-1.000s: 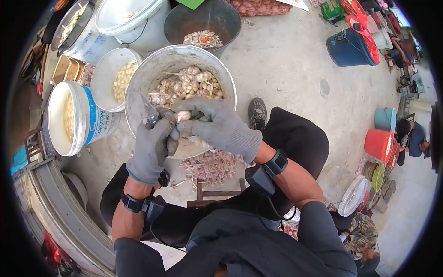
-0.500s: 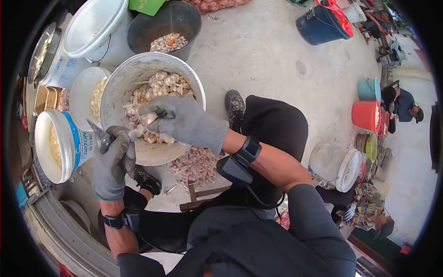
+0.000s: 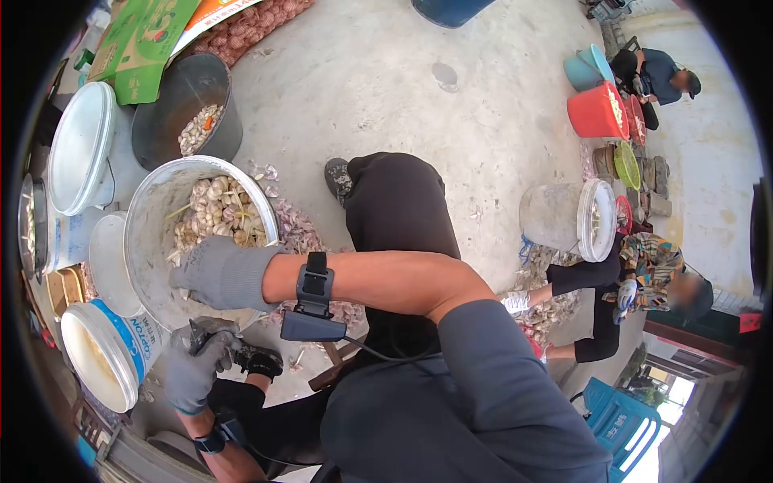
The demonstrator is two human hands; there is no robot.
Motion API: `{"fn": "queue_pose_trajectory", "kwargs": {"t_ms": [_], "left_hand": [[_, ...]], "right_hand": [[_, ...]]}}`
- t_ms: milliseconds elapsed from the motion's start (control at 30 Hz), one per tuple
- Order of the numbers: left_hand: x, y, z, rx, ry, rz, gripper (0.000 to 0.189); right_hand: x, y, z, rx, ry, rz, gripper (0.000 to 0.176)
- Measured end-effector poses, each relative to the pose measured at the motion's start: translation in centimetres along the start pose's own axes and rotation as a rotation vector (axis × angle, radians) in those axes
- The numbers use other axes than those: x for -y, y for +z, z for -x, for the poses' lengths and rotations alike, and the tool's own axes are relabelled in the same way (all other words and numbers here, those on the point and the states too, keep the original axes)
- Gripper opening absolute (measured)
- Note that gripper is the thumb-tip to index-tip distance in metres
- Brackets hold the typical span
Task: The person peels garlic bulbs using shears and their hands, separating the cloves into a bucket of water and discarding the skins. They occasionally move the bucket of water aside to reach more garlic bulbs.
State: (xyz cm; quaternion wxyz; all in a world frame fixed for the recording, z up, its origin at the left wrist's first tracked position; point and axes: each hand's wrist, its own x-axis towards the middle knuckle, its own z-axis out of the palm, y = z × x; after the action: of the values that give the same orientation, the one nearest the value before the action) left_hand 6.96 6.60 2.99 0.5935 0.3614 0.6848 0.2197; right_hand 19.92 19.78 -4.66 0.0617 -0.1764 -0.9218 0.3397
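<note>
My right hand (image 3: 221, 274), in a grey knitted glove, is over the near side of a large whitish bucket (image 3: 138, 241) of garlic bulbs (image 3: 221, 211). Its fingers curl downward, and what they hold, if anything, is hidden. Below it, just outside the bucket's rim, my left hand (image 3: 192, 374) wears a dirty grey glove. The left fingers are wrapped round a small dark metal tool that looks like pruning shears (image 3: 196, 336), mostly covered by the glove.
A dark bucket (image 3: 153, 133) holds loose cloves. White pails (image 3: 129, 334) stand at the left. Garlic skins (image 3: 298, 229) lie beside my bucket. Two people sit at the right near a red bucket (image 3: 592, 113) and a whitish bucket (image 3: 551, 217). A blue plastic chair (image 3: 616, 423) is lower right.
The view has turned, so the buckets sit lower and further left. My right hand has moved to the bucket's near side, closer to my left hand. The left still grips the shears.
</note>
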Motion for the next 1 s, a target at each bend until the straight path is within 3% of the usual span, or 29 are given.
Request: {"fn": "queue_pose_trajectory", "kwargs": {"t_ms": [233,300,433,500,567,600,667,733,800,933,1000], "left_hand": [[0.2,-0.1,-0.2,-0.016,0.017,-0.018,0.011],[1.0,-0.3,-0.5,-0.205,0.096,0.085,0.013],[-0.2,-1.4,-0.9,-0.367,0.026,0.219,0.019],[-0.9,-1.1,-0.9,-0.425,0.035,0.329,0.022],[-0.5,-1.2,-1.0,-0.411,0.058,0.404,0.020],[-0.1,-1.3,-1.2,-0.387,0.083,0.428,0.020],[-0.6,-1.4,-1.1,-0.435,0.090,0.473,0.020],[-1.0,-1.5,-1.2,-0.454,0.101,0.511,0.020],[-1.1,-1.6,-1.3,-0.349,0.040,0.476,0.023],[-1.3,-1.2,-1.7,-0.344,0.058,0.483,0.024],[-0.8,-1.2,-2.0,-0.306,0.072,0.483,0.037]], "right_hand": [[-0.6,1.0,0.1,-0.133,-0.020,-0.028,0.024],[-0.8,0.8,0.3,-0.211,-0.032,-0.126,0.024],[0.4,-0.7,0.7,-0.280,0.097,-0.405,0.029],[1.9,-3.7,0.9,-0.120,0.272,-0.527,0.039],[0.7,-1.4,1.1,-0.295,0.145,-0.684,0.037],[1.1,-1.6,1.0,-0.259,0.110,-0.691,0.037],[2.1,-2.9,1.6,-0.260,0.284,-0.731,0.031],[2.4,-3.2,1.8,-0.242,0.283,-0.707,0.035],[1.9,-2.5,2.1,-0.340,0.149,-0.553,0.039],[1.0,-1.4,2.2,-0.451,0.015,-0.345,0.038],[1.1,-1.8,2.2,-0.452,-0.003,-0.188,0.043]]}}
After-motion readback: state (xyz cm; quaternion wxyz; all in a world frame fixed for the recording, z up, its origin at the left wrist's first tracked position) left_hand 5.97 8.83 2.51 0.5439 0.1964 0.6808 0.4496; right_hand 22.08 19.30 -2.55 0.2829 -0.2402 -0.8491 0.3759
